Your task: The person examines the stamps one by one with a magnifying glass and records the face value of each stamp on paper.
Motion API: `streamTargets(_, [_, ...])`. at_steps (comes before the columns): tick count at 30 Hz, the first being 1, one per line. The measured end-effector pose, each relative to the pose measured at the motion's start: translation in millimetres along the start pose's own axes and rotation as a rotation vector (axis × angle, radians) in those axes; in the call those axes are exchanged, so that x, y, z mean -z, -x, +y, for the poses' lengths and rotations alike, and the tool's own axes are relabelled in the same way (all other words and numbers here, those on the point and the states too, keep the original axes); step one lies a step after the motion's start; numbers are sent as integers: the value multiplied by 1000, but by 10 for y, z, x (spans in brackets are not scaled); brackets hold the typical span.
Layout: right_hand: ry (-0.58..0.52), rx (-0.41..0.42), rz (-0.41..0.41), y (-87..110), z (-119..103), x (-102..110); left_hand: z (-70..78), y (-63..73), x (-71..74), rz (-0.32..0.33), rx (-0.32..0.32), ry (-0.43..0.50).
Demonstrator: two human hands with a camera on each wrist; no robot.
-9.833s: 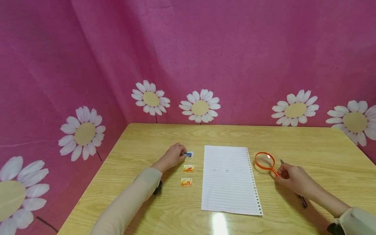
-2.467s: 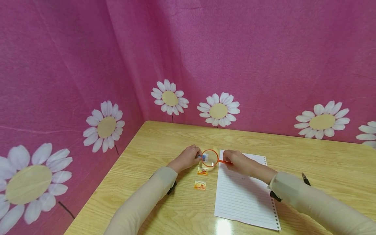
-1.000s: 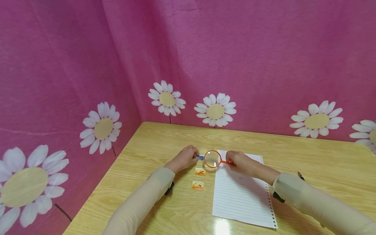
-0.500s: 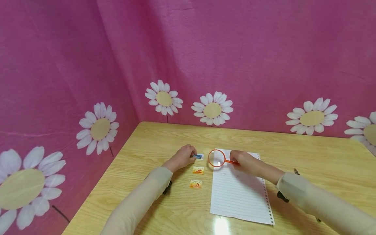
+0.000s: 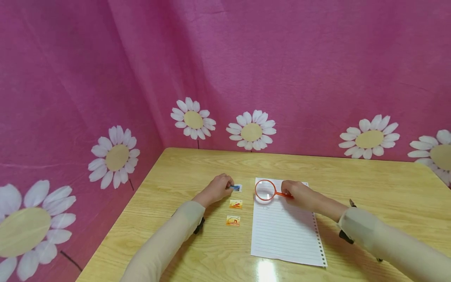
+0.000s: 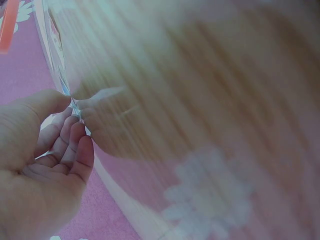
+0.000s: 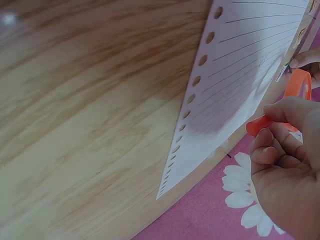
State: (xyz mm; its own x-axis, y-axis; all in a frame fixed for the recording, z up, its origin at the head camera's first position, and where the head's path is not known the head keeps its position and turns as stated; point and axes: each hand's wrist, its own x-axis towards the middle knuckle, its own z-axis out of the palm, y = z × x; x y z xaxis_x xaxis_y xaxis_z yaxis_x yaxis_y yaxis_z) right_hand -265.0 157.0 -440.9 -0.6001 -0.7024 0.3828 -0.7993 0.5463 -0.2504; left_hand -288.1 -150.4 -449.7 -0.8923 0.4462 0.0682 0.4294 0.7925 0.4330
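Note:
My left hand (image 5: 215, 190) pinches the left edge of a small blue stamp (image 5: 237, 188) with a white border, low over the table. In the left wrist view, thumb and fingertips meet at its thin edge (image 6: 77, 109). Below it lie a yellow-red stamp (image 5: 235, 204) and an orange-yellow one (image 5: 233, 221). My right hand (image 5: 301, 196) grips the handle of an orange magnifying glass (image 5: 265, 200), its lens over the top left corner of the lined sheet (image 5: 285, 235). In the right wrist view the handle end (image 7: 258, 125) sticks out between thumb and fingers.
A dark pen (image 5: 352, 203) lies right of the sheet, mostly hidden under the right sleeve. Faint handwriting (image 5: 266, 208) shows on the sheet, whose right side has punched holes. The wooden table (image 5: 197, 160) ends at a pink curtain (image 5: 282, 58) with daisies.
The right hand first took up the magnifying glass and held it over the blue stamp. Since then the lens has moved right, off the stamp and onto the sheet. The left hand keeps its pinch.

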Motion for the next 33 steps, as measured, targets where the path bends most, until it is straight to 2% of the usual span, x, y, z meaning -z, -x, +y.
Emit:
streamTargets(17, [44, -105, -39, 241, 68, 185, 30, 4, -5, 0, 37, 21])
streamTargets(22, [32, -108, -38, 317, 97, 227, 44, 12, 1, 5, 41, 22])
streamTargets(33, [81, -132, -12, 495, 153, 346, 55, 13, -4, 1, 48, 35])
